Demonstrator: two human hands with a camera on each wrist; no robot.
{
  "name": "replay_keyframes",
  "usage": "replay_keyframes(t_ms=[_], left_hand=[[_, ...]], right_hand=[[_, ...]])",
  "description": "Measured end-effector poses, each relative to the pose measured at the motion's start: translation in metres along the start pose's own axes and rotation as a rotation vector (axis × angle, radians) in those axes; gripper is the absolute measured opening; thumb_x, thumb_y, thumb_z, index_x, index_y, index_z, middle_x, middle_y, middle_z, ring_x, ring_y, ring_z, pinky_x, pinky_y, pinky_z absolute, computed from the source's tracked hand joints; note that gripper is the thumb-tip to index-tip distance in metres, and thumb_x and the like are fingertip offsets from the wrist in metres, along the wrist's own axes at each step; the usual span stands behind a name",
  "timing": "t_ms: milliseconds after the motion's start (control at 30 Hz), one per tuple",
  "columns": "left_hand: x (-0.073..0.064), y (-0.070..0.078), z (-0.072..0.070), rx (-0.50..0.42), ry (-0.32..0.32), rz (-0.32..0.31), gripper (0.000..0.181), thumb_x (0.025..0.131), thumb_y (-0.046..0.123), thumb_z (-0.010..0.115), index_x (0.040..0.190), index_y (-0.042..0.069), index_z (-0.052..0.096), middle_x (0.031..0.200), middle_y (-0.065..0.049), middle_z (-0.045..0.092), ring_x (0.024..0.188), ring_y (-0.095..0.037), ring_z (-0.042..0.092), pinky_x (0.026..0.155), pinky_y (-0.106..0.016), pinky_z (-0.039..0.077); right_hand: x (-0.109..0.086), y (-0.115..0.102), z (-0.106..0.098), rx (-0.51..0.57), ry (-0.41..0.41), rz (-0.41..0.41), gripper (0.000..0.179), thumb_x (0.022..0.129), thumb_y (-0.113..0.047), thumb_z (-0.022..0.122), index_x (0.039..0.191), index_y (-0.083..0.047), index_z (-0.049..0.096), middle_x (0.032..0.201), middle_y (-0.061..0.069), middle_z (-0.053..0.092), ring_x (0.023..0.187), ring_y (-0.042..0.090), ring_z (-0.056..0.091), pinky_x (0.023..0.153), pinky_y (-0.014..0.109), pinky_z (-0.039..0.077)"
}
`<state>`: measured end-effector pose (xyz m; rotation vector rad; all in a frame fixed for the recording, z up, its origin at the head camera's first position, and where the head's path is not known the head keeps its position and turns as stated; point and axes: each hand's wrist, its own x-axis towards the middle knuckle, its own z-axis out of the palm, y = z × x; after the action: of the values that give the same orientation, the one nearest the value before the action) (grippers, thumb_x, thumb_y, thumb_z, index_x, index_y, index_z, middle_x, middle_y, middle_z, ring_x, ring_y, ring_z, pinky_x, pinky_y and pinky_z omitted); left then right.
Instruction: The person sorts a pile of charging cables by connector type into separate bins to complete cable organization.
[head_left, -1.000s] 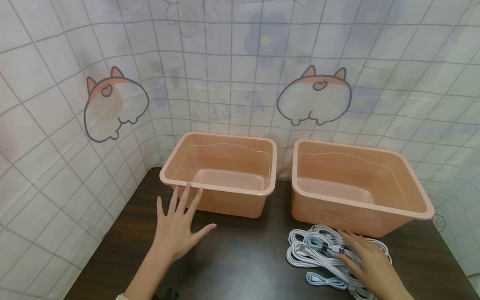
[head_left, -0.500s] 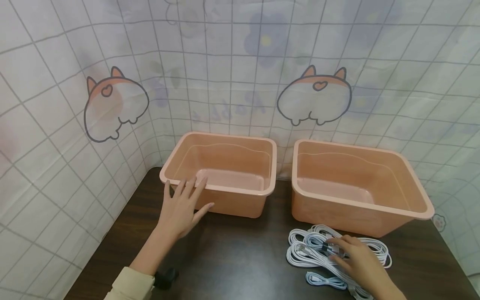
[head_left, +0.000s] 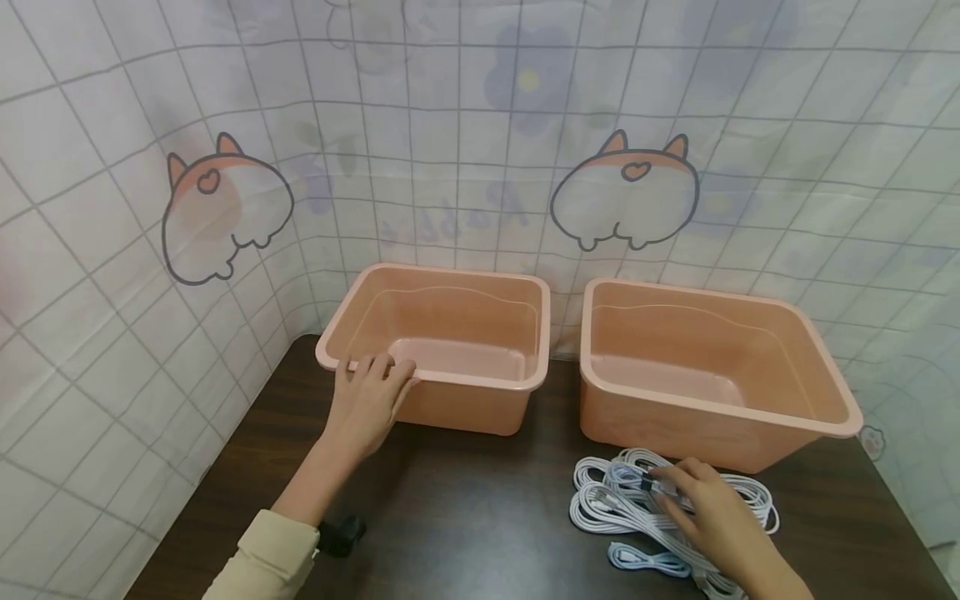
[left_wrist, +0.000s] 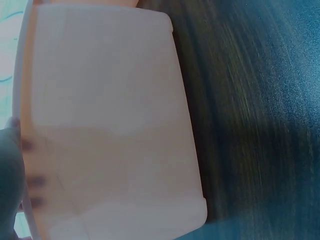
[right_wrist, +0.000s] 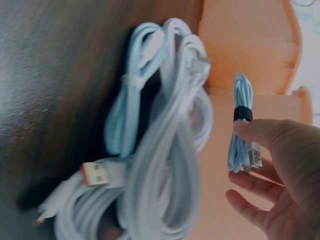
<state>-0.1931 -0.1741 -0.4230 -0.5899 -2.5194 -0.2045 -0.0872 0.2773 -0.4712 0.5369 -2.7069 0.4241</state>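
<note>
In the head view my left hand (head_left: 366, 404) grips the near rim of the left peach plastic bin (head_left: 472, 404), fingers hooked over it. The left wrist view shows dark finger shadows through the bin's wall (left_wrist: 110, 110). My right hand (right_wrist: 285, 175) pinches a light blue USB cable (right_wrist: 243, 95), coiled and bound with a black strap, between thumb and fingers. It is raised above several coiled white cables (right_wrist: 170, 150) on the table. Another light blue cable (head_left: 647, 558) lies beside them, nearer the front.
A second peach bin (head_left: 675, 421) stands at the right, just behind the cables. The dark wood table (head_left: 480, 508) ends at a grid-patterned cloth (head_left: 450, 108) hung behind and at the left. A black band (head_left: 341, 536) sits by the left sleeve (head_left: 270, 554).
My left hand went from spread fingers before the left bin to gripping its rim. My right hand drew left over the pile and took hold of the strapped light blue cable.
</note>
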Motion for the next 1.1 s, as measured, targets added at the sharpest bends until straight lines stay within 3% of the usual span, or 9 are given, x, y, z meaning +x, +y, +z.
replay_keyframes(t_ms=[200,433,700,900,1100], left_hand=[[0.0,0.003,-0.001,-0.006,0.0,-0.012,0.015,0.105,0.031,0.062,0.108,0.016,0.057,0.097,-0.009,0.053,0.093,-0.034,0.053,0.098,-0.068,0.039],[0.0,0.006,-0.003,-0.003,-0.067,-0.048,0.018,0.106,0.034,0.061,0.115,0.018,0.062,0.102,-0.009,0.056,0.097,-0.033,0.054,0.099,-0.066,0.04],[0.0,0.0,-0.008,-0.137,-0.11,-0.098,0.023,0.106,0.033,0.063,0.121,0.018,0.071,0.11,-0.008,0.064,0.106,-0.035,0.059,0.105,-0.067,0.035],[0.001,-0.005,-0.011,-0.222,-0.115,-0.1,0.024,0.106,0.029,0.065,0.124,0.015,0.074,0.111,-0.007,0.069,0.107,-0.035,0.061,0.106,-0.069,0.033],[0.003,-0.006,-0.014,-0.318,-0.12,-0.138,0.027,0.102,0.027,0.07,0.124,0.013,0.078,0.117,-0.009,0.074,0.112,-0.038,0.062,0.108,-0.069,0.031]], right_hand=[[0.01,-0.011,-0.012,0.027,0.085,-0.039,0.039,0.073,-0.005,0.094,0.109,-0.009,0.079,0.099,0.0,0.068,0.085,0.018,0.065,0.068,0.039,0.057],[0.027,-0.021,-0.025,0.068,0.176,-0.105,0.044,0.066,0.002,0.094,0.106,-0.006,0.077,0.097,0.003,0.068,0.082,0.018,0.064,0.065,0.037,0.056],[0.053,-0.037,-0.047,0.155,0.127,-0.06,0.037,0.08,-0.001,0.09,0.114,-0.007,0.077,0.104,0.003,0.069,0.083,0.015,0.065,0.064,0.029,0.06],[0.072,-0.045,-0.057,0.158,0.108,-0.087,0.034,0.083,-0.002,0.087,0.115,-0.006,0.077,0.099,0.003,0.066,0.072,0.005,0.053,0.059,0.025,0.048],[0.09,-0.05,-0.064,0.195,0.065,-0.068,0.029,0.087,-0.003,0.084,0.114,-0.005,0.075,0.102,0.007,0.068,0.078,0.013,0.059,0.064,0.032,0.055]])
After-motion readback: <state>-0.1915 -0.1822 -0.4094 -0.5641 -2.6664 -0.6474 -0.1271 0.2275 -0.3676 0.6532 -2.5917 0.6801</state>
